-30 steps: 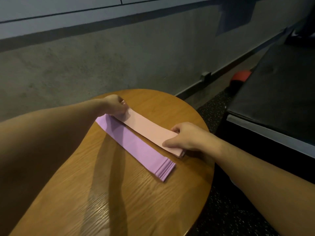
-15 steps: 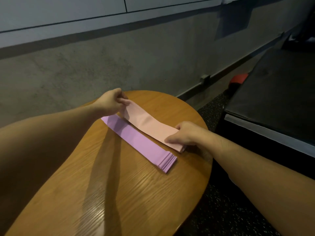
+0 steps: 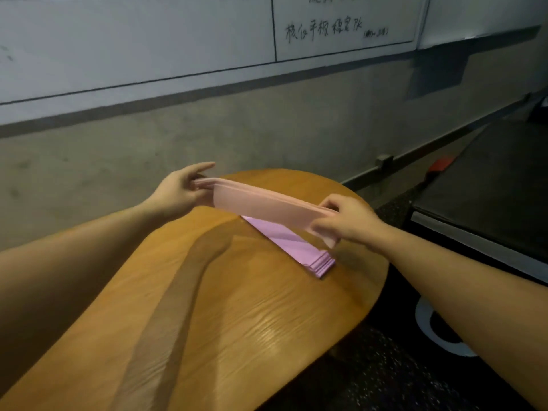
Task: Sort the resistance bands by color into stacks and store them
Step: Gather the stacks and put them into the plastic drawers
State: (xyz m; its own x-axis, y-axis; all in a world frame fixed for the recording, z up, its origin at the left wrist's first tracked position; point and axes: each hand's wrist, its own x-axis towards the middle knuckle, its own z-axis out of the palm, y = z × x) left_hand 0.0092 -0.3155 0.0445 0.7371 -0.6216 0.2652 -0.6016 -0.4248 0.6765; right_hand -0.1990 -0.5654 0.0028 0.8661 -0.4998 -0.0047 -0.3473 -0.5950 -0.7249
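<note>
A stack of pale pink resistance bands (image 3: 261,203) hangs in the air above the round wooden table (image 3: 225,315), held at both ends. My left hand (image 3: 181,191) pinches its far end, index finger pointing out. My right hand (image 3: 344,222) grips the near end, fingers curled round it. Beneath it, a stack of purple bands (image 3: 296,247) lies flat on the table, its far part hidden by the pink stack.
A grey concrete wall with a whiteboard (image 3: 341,25) stands right behind the table. A black padded bench (image 3: 489,197) is at the right, a red object (image 3: 440,164) beyond it. Dark speckled floor lies below, with a white ring-shaped base (image 3: 439,333).
Both hands have lifted the pink stack off the table, up and away from the purple stack. The view has tilted upward, showing more of the wall.
</note>
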